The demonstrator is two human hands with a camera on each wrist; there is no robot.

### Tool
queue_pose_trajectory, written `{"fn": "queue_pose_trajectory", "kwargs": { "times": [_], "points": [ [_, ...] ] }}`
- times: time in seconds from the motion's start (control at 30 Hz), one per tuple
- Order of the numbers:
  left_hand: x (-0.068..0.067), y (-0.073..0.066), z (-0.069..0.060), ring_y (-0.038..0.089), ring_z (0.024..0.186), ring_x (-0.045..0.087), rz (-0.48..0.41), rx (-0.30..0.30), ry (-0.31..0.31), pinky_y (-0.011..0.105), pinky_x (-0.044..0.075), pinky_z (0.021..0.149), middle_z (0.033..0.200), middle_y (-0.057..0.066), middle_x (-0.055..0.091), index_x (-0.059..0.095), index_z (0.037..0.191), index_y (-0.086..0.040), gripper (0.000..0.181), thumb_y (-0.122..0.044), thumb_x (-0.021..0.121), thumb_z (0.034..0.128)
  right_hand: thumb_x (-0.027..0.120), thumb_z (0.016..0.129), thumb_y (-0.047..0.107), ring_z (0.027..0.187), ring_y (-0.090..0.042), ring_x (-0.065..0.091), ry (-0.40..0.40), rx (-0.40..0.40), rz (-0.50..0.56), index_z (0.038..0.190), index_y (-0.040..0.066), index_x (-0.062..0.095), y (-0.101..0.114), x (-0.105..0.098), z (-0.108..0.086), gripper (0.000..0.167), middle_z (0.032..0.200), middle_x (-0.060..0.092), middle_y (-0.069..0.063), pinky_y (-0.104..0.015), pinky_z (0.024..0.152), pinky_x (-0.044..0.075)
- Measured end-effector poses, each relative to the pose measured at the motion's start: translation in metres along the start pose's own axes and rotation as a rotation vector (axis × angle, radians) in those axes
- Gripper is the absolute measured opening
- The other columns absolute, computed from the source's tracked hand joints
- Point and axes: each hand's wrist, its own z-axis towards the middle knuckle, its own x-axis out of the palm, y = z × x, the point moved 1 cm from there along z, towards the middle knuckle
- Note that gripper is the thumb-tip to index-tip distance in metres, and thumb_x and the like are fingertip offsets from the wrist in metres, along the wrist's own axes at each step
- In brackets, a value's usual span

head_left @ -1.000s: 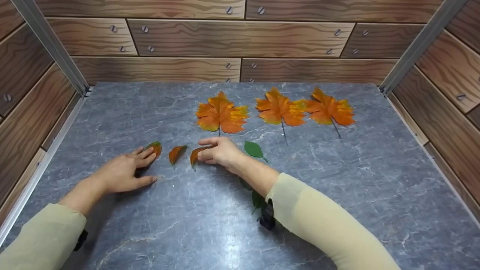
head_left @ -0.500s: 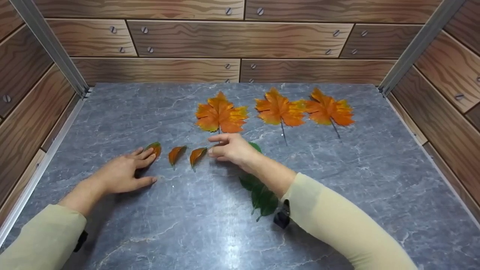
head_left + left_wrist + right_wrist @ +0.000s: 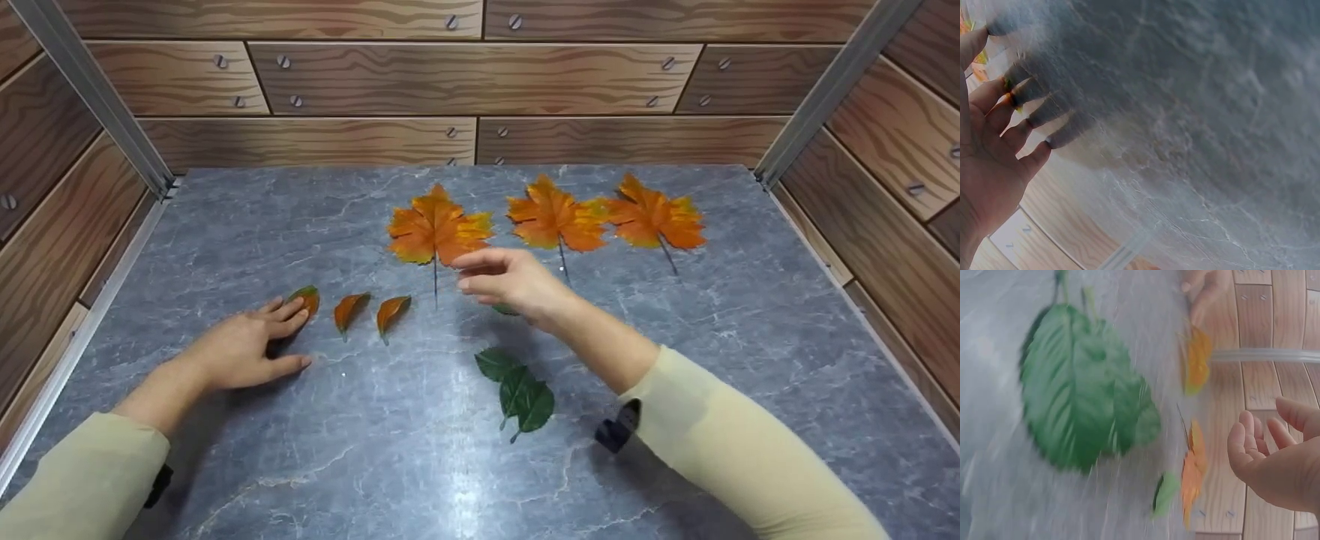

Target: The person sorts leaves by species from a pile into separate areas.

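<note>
My left hand rests on the table with its fingertips on a small orange-green leaf. Two similar curled leaves, one nearer and one farther right, lie beside it in a row. My right hand hovers over the middle, fingers loosely bent and nothing visible in them. Beneath it a lone green leaf is mostly hidden in the head view; the right wrist view shows this green leaf whole. Closer to me lies an overlapping cluster of green leaves, large in the right wrist view.
Three orange maple leaves with thin stems, the left, the middle and the right, lie along the back; the last two touch. Wood-patterned walls and metal posts enclose the grey marbled table.
My right hand has let go of the rightmost small orange leaf and moved right and up from it, uncovering the green cluster. The left hand has stayed on its leaf.
</note>
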Motion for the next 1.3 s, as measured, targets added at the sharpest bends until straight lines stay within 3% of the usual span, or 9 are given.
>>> {"fn": "queue_pose_trajectory", "kwargs": {
  "times": [0.3, 0.43, 0.63, 0.77, 0.87, 1.1, 1.3],
  "points": [
    [0.001, 0.000, 0.000, 0.053, 0.151, 0.032, -0.005, -0.008, -0.001, 0.075, 0.031, 0.114, 0.166, 0.018, 0.037, 0.048, 0.158, -0.004, 0.082, -0.059, 0.066, 0.1002, 0.075, 0.100, 0.012, 0.124, -0.026, 0.064, -0.095, -0.026, -0.040, 0.137, 0.005, 0.070, -0.022, -0.046, -0.014, 0.039, 0.140, 0.065, -0.020, -0.051, 0.111, 0.049],
    [0.001, 0.001, -0.002, 0.054, 0.150, 0.033, -0.001, -0.007, -0.004, 0.075, 0.032, 0.114, 0.166, 0.020, 0.038, 0.048, 0.158, -0.003, 0.081, -0.058, 0.066, 0.1004, 0.077, 0.099, 0.013, 0.119, -0.022, 0.065, -0.136, -0.033, -0.061, 0.137, 0.003, 0.070, -0.038, -0.057, -0.005, 0.040, 0.141, 0.065, -0.020, -0.049, 0.107, 0.051],
    [0.000, 0.001, -0.002, 0.054, 0.149, 0.034, -0.005, -0.008, -0.003, 0.074, 0.033, 0.114, 0.165, 0.020, 0.039, 0.049, 0.157, -0.003, 0.080, -0.056, 0.067, 0.1002, 0.077, 0.098, 0.006, 0.112, -0.020, 0.067, -0.155, -0.088, -0.110, 0.139, -0.004, 0.067, -0.060, -0.066, 0.015, 0.043, 0.134, 0.069, -0.022, -0.032, 0.090, 0.057],
    [0.000, -0.001, -0.001, 0.054, 0.149, 0.035, -0.011, -0.006, 0.000, 0.074, 0.035, 0.113, 0.165, 0.020, 0.040, 0.049, 0.157, -0.003, 0.080, -0.057, 0.067, 0.1002, 0.077, 0.096, 0.001, 0.119, -0.027, 0.065, -0.135, -0.132, -0.154, 0.139, -0.006, 0.066, -0.068, -0.069, 0.023, 0.045, 0.133, 0.068, -0.024, -0.027, 0.095, 0.056],
    [0.000, -0.001, 0.000, 0.053, 0.149, 0.036, -0.011, -0.007, 0.001, 0.074, 0.035, 0.112, 0.165, 0.019, 0.040, 0.049, 0.157, -0.004, 0.080, -0.057, 0.067, 0.1003, 0.079, 0.095, 0.003, 0.124, -0.032, 0.063, -0.093, -0.140, -0.213, 0.140, -0.005, 0.066, -0.070, -0.068, 0.026, 0.047, 0.135, 0.068, -0.023, -0.031, 0.100, 0.055],
    [-0.001, -0.002, 0.000, 0.054, 0.150, 0.033, -0.009, -0.015, 0.006, 0.074, 0.033, 0.113, 0.166, 0.019, 0.038, 0.047, 0.158, -0.004, 0.081, -0.058, 0.067, 0.1003, 0.086, 0.091, 0.012, 0.131, -0.033, 0.058, 0.012, -0.161, -0.469, 0.145, 0.004, 0.065, -0.073, -0.066, 0.029, 0.059, 0.145, 0.064, -0.015, -0.047, 0.112, 0.046],
    [0.000, -0.001, -0.001, 0.055, 0.149, 0.034, -0.003, -0.006, -0.004, 0.074, 0.035, 0.112, 0.166, 0.019, 0.038, 0.048, 0.158, -0.004, 0.081, -0.058, 0.067, 0.1003, 0.090, 0.089, 0.017, 0.125, -0.033, 0.058, 0.043, -0.206, -0.604, 0.145, 0.008, 0.067, -0.076, -0.066, 0.028, 0.061, 0.139, 0.064, -0.015, -0.048, 0.109, 0.046]
  ]
}}
